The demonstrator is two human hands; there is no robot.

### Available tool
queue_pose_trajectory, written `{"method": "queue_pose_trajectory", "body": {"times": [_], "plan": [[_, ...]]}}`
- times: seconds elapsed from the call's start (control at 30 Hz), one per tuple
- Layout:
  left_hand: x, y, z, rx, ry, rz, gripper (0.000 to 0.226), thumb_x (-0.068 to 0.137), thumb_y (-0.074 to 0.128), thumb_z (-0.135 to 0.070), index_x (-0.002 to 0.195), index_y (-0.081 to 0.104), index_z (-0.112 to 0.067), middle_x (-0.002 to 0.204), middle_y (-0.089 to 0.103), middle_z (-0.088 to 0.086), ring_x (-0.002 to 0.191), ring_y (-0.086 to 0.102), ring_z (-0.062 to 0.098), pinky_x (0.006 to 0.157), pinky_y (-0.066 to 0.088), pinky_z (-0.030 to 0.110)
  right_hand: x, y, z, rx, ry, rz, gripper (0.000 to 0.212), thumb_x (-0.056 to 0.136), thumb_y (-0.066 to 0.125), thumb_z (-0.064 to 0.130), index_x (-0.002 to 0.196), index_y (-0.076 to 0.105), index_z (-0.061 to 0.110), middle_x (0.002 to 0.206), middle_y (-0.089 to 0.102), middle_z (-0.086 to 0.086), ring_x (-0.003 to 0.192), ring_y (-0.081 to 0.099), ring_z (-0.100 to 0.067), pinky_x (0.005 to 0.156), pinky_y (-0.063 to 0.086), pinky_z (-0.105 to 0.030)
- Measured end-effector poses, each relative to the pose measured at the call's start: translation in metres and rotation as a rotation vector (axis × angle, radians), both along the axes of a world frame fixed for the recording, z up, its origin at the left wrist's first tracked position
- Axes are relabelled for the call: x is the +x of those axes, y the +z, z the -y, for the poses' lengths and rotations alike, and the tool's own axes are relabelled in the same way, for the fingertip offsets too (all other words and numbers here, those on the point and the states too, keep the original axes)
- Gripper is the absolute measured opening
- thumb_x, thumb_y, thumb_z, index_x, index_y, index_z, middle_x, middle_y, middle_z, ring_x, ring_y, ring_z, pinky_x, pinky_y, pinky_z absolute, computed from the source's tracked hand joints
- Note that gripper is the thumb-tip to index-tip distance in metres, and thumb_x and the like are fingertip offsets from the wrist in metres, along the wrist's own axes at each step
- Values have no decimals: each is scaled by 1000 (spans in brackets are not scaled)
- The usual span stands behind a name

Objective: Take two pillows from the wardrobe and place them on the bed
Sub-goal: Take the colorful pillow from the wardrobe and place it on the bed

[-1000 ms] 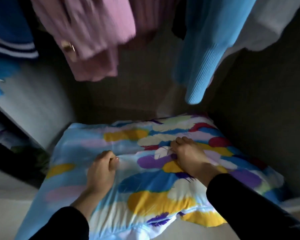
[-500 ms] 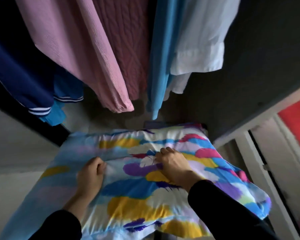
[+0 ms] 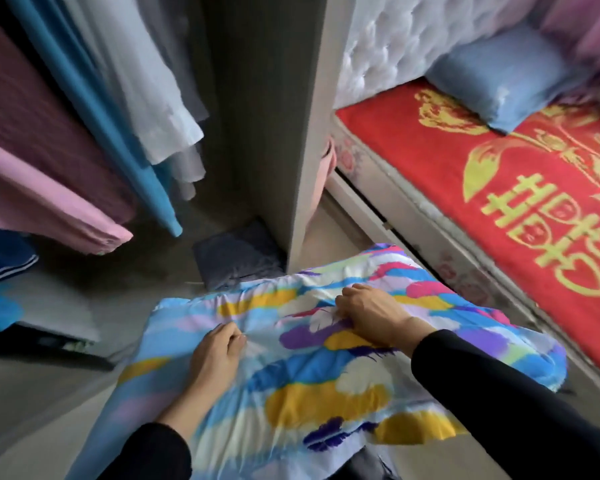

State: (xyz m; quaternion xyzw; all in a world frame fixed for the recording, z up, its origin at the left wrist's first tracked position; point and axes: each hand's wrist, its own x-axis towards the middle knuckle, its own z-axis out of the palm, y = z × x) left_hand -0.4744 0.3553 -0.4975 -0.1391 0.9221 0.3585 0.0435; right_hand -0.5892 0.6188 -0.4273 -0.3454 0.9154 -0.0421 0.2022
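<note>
The left hand (image 3: 219, 355) and right hand (image 3: 371, 315) each pinch a bunched fold in the top of the soft, feather-printed multicoloured pillow (image 3: 312, 375), probably because gathered fabric gives a firm hold on something so limp. The pillow hangs level under both fists, outside the open grey wardrobe (image 3: 257, 133) ahead and to the left. The red-covered bed (image 3: 499, 188) lies right of the right hand, a pale blue satin pillow (image 3: 492, 81) resting at its far end.

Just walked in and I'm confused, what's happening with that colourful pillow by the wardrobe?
A person grips the colourful pillow with both hands, left hand and right hand bunching its cover. It is out of the wardrobe, held beside the bed, where a blue pillow already lies.
</note>
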Motion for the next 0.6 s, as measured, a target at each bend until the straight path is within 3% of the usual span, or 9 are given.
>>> {"method": "queue_pose_trajectory", "body": {"times": [0.17,0.3,0.47,0.6], "plan": [[-68,7,-113,27,-205,5,20,88,57,-14,70,49,-11,73,53,4,77,56,32,60,27,33,-32,10,-121,62,-148,-63,13,88,54,25,88,58,12,95,62,-13,96,57,-30,81,41,-39],[-131,9,-210,41,-321,-11,24,90,54,-20,69,42,-18,72,52,-1,76,54,29,59,24,31,-75,21,-225,106,-225,-83,14,88,54,23,88,59,10,95,62,-13,96,56,-30,81,41,-39],[-209,24,-317,71,-369,-51,23,89,53,-20,69,43,-15,73,53,-2,72,48,22,61,32,33,-137,42,-332,170,-296,-135,10,86,49,13,90,58,10,97,61,-12,98,56,-29,82,45,-42],[-272,42,-378,82,-360,-117,26,90,51,-19,68,37,-20,72,49,-5,70,45,21,60,32,32,-196,58,-388,212,-335,-225,11,85,48,8,90,57,12,95,61,-9,95,54,-28,73,38,-36]]}}
